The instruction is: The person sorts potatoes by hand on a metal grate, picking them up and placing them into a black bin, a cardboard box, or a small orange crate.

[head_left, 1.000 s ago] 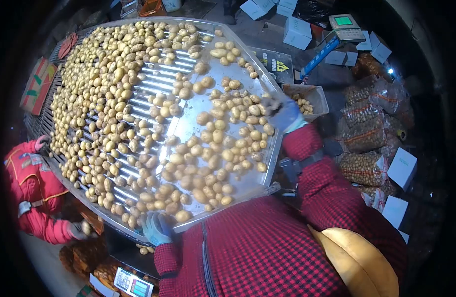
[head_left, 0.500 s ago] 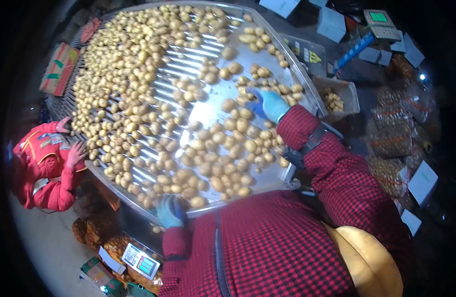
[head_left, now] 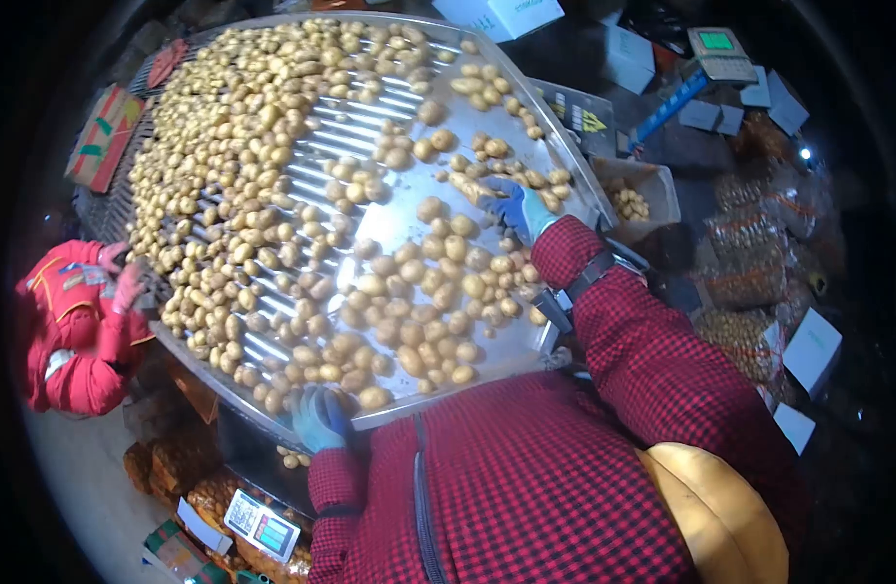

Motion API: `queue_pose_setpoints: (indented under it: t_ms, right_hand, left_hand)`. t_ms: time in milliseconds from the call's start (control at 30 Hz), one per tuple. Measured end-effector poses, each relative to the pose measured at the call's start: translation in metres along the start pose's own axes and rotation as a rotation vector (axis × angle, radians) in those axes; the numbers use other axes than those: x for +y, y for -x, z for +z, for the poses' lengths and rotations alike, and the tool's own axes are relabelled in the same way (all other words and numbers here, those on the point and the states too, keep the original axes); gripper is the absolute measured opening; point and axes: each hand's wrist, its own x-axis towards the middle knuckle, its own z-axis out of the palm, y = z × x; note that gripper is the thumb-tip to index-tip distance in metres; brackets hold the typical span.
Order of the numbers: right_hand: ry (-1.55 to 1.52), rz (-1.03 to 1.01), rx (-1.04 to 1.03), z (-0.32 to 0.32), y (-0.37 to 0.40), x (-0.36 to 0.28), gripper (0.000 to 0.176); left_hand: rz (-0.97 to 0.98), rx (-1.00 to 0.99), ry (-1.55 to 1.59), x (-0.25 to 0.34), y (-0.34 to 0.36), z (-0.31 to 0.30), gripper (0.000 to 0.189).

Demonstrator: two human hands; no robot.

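Potatoes [head_left: 243,146] cover much of a slatted metal sorting table [head_left: 401,200], densely on the left and in looser groups on its smooth right part. My right hand [head_left: 518,206], in a blue glove, reaches over the right part, its fingers at the potatoes there; whether it grips one is hidden. At the near edge rests my left hand [head_left: 319,417], also gloved, beside a few potatoes, its fingers curled over the rim and partly out of sight.
A person in red [head_left: 78,326] works at the table's left side. A bin of potatoes [head_left: 652,200] adjoins the right edge. Bagged potatoes [head_left: 745,277], white boxes [head_left: 813,352] and a scale [head_left: 722,54] stand right; another scale [head_left: 263,526] is below left.
The whole view has shifted, moving the table slightly left. My right hand has turned, its fingers now lower over the potatoes. The other person's hands have moved.
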Motion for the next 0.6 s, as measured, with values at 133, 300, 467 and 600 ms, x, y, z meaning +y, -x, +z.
queue_pose_setpoints:
  t_ms: [133, 300, 467, 600]
  right_hand:
    - [-0.279, 0.024, -0.056, -0.029, 0.019, 0.008, 0.041]
    - [-1.090, 0.235, -0.397, -0.067, 0.027, 0.027, 0.016]
    - [-1.229, 0.027, -0.283, -0.142, 0.048, 0.032, 0.019]
    - [-1.104, 0.016, 0.195, -0.236, 0.056, 0.024, 0.042]
  left_hand:
    - [0.127, 0.096, 0.009, -0.006, -0.001, 0.006, 0.025]
    - [0.090, -0.007, -0.009, -0.015, 0.000, 0.008, 0.030]
    - [0.053, -0.041, 0.001, -0.022, 0.001, 0.013, 0.030]
    - [0.035, -0.039, 0.007, -0.015, -0.003, 0.013, 0.027]
